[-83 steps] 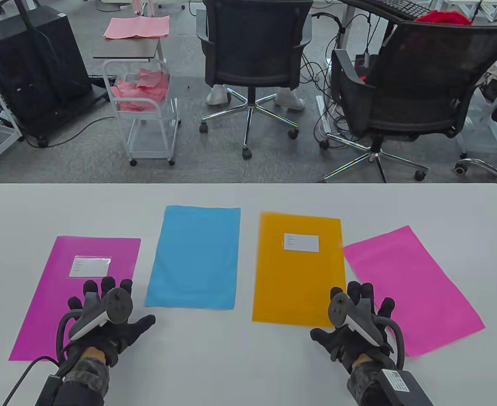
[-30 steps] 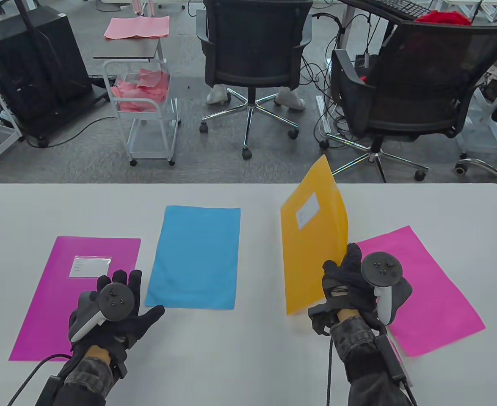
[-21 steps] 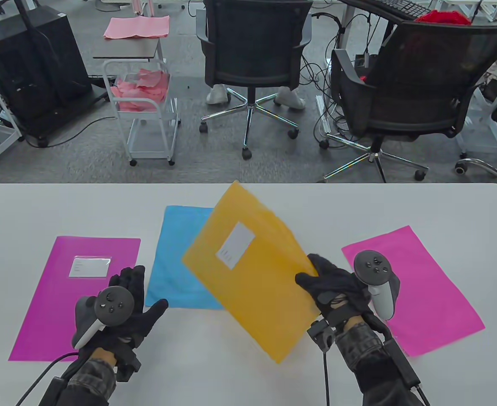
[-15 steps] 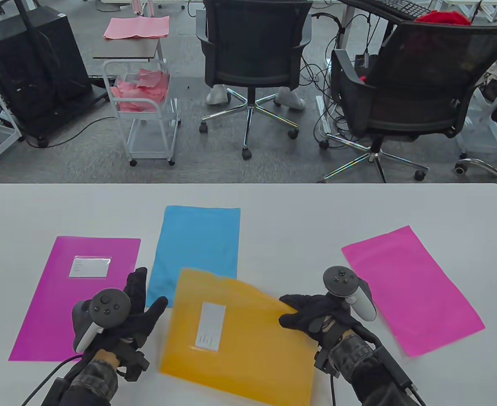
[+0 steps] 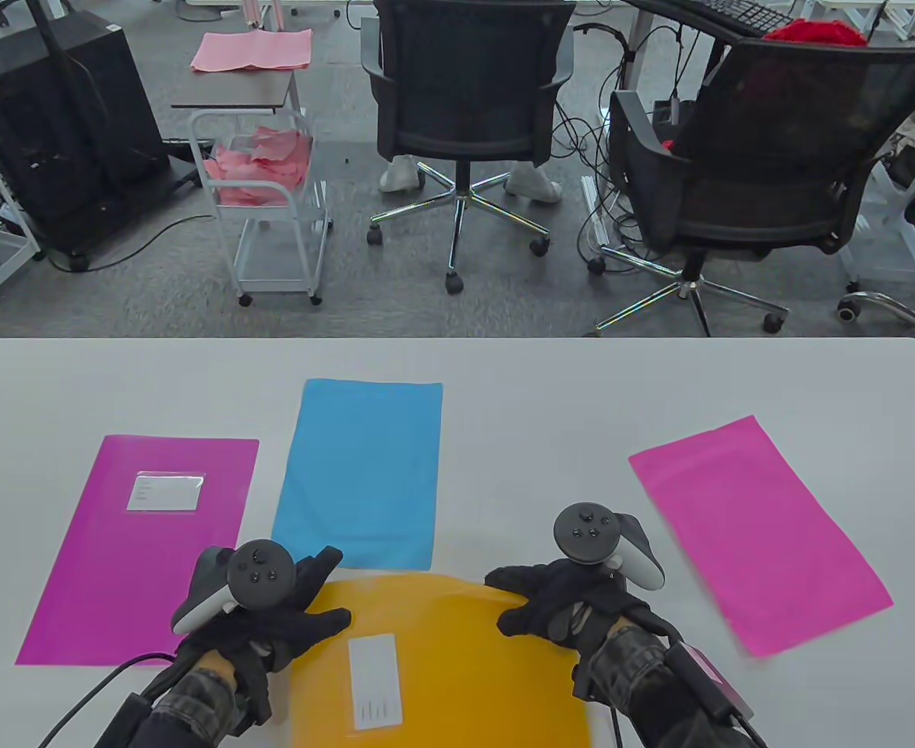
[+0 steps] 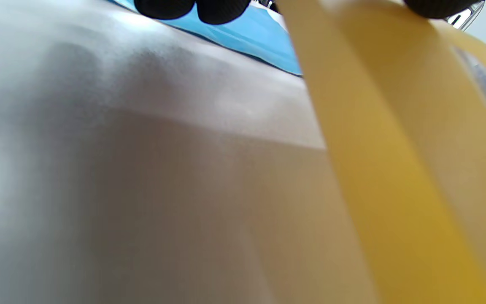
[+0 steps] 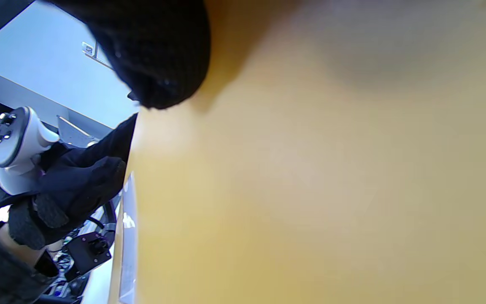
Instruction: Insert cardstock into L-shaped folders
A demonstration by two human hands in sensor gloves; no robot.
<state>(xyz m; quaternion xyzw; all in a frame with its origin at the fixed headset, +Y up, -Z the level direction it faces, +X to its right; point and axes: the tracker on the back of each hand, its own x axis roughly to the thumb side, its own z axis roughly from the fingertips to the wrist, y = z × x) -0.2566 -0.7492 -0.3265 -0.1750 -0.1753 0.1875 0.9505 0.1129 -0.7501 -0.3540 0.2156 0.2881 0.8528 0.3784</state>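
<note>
Between your hands, the orange folder (image 5: 457,662) sits at the counter's (image 5: 504,374) near edge.
Your left hand (image 5: 259,615) and right hand (image 5: 563,604) grip its far corners; two pink sheets, one blue lie beyond.

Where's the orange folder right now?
In the table view the orange folder sits at the table's near edge, centre, just below the blue sheet, held between the left hand and right hand.

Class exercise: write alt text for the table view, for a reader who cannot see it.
Two gloved hands, left hand and right hand, hold an orange folder at the near edge of a white table. Behind it lie a magenta folder, blue cardstock and pink cardstock.
</note>
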